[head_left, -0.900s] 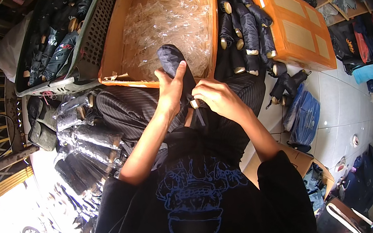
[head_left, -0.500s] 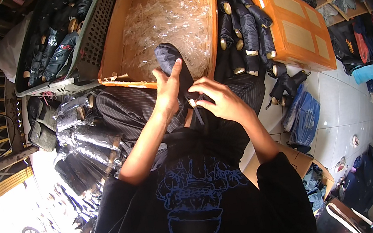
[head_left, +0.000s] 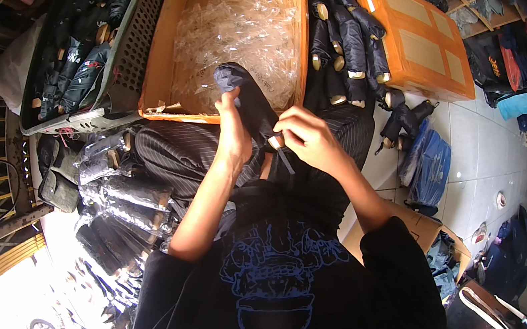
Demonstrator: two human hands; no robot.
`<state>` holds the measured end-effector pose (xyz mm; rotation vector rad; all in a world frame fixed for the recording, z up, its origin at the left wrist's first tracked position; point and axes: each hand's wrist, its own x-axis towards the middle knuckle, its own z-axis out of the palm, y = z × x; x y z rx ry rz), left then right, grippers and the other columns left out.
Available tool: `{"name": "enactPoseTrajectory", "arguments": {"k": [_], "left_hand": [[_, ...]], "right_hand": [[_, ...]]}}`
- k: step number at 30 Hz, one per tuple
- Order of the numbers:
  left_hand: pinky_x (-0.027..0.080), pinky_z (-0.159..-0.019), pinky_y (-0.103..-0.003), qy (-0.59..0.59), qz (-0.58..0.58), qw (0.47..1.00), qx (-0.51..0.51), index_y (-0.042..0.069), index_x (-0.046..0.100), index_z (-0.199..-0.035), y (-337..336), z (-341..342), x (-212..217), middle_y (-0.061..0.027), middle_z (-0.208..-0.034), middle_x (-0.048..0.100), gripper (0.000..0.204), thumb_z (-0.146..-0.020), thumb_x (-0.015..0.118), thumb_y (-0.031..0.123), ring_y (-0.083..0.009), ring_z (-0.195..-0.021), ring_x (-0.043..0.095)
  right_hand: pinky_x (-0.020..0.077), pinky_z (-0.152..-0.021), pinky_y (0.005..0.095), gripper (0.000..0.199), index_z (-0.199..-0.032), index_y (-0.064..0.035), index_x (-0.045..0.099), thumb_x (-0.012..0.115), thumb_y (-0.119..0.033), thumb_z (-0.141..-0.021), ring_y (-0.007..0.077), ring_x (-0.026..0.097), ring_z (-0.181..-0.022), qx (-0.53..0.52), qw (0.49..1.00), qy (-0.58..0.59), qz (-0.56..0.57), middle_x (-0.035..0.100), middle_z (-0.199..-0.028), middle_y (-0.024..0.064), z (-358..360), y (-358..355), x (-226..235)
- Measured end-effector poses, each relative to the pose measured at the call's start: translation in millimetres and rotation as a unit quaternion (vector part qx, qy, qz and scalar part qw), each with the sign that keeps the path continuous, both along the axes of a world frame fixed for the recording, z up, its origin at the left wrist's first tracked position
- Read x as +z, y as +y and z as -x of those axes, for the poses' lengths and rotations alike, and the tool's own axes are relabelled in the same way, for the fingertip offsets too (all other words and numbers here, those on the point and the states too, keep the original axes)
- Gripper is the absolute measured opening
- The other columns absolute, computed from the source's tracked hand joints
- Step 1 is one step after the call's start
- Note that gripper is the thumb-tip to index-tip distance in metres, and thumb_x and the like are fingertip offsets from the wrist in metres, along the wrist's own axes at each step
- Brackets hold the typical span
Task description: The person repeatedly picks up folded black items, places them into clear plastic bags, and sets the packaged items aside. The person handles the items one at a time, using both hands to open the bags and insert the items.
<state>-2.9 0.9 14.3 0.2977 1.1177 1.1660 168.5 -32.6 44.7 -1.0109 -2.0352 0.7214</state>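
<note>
A folded compact umbrella (head_left: 251, 102) in a dark cover is held over my lap, tilted, with its pale handle end (head_left: 276, 141) toward me and a thin dark strap hanging from it. My left hand (head_left: 232, 127) is wrapped along its left side, thumb up near the far end; the fingers behind it are hidden. At the lower end my right hand (head_left: 307, 133) pinches the cover's edge just above the handle. Beyond the umbrella stands an open cardboard box (head_left: 152, 99) with crumpled clear plastic sleeves (head_left: 225, 32) inside.
Similar dark umbrellas (head_left: 348, 38) lie right of the box, beside a taped orange carton (head_left: 418, 42). A dark crate (head_left: 129, 69) at the far left holds more. Plastic-wrapped umbrellas (head_left: 122, 191) are piled left of my legs. A blue plastic-wrapped bundle (head_left: 431, 168) lies on the right floor.
The umbrella's handle end has shifted slightly right, and its far end slightly left. My right hand has moved a little right, its fingers curling closer together. The left thumb has slid left off the cover's front.
</note>
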Motion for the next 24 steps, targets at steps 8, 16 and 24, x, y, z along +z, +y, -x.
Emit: {"name": "enactPoseTrajectory", "arguments": {"k": [8,16,24], "left_hand": [[0.045,-0.094,-0.039,0.086,-0.028,0.996,0.011,0.0,0.033,-0.129,-5.0,-5.5,28.4,-0.0159,-0.12,0.052,0.072,-0.083,0.076,0.035,-0.025,-0.107,0.054],[0.053,-0.081,-0.038,-0.035,-0.1,0.994,0.029,0.002,0.044,-0.125,-12.6,-3.0,30.2,-0.0138,-0.108,0.058,0.059,-0.086,0.071,0.037,-0.0258,-0.093,0.061],[0.053,-0.07,-0.032,0.119,-0.114,0.986,-0.023,0.0,0.044,-0.122,-23.6,-16.3,41.0,-0.0143,-0.1,0.059,0.059,-0.079,0.079,0.021,-0.0198,-0.079,0.061]], "right_hand": [[0.0569,-0.071,0.0315,0.05,-0.136,0.0028,0.035,0.06,-0.009,-0.094,0.0229,0.068,-0.081,0.006,0.835,0.365,0.412,0.064,-0.096,0.016,17.6,-27.3,-27.7],[0.0578,-0.066,0.0394,0.032,-0.12,0.0066,0.043,0.055,-0.013,-0.098,0.0289,0.069,-0.076,0.036,0.802,0.378,0.461,0.065,-0.095,0.0214,23.9,-36.2,-36.6],[0.0487,-0.083,0.0278,0.056,-0.129,-0.0018,0.042,0.074,-0.019,-0.087,0.0124,0.058,-0.093,-0.045,0.857,0.249,0.45,0.059,-0.102,0.0039,29.4,-49.6,-29.6]]}}
